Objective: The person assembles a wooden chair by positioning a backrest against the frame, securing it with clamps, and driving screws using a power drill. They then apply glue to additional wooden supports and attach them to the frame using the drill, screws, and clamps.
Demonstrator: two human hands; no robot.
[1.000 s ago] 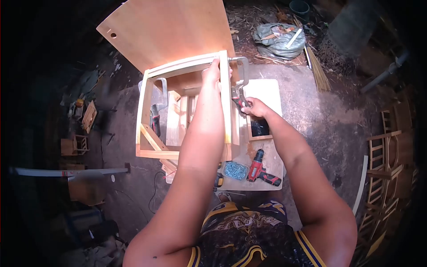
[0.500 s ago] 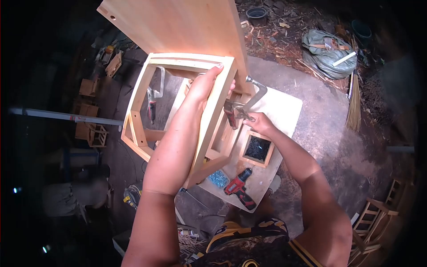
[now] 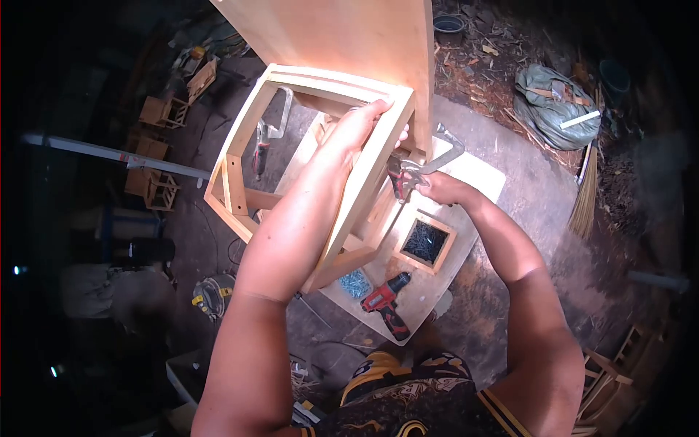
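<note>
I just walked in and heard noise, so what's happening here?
A person's left hand grips a wooden frame near a corner, while the right hand holds a clamp beside it; whether it's being tightened or loosened, I can't tell. A second clamp shows through the frame's opening, and a wide panel rises behind. On the table, a drill lies near bluish screws and an open box.

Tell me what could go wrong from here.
The left hand grips the wooden frame while the right hand holds the clamp; if either slips, the frame might shift or the clamp drop.

The drill lies near the table's edge and could be knocked off.

The frame partly covers the blue screws in view; swinging it might spill them.
</note>
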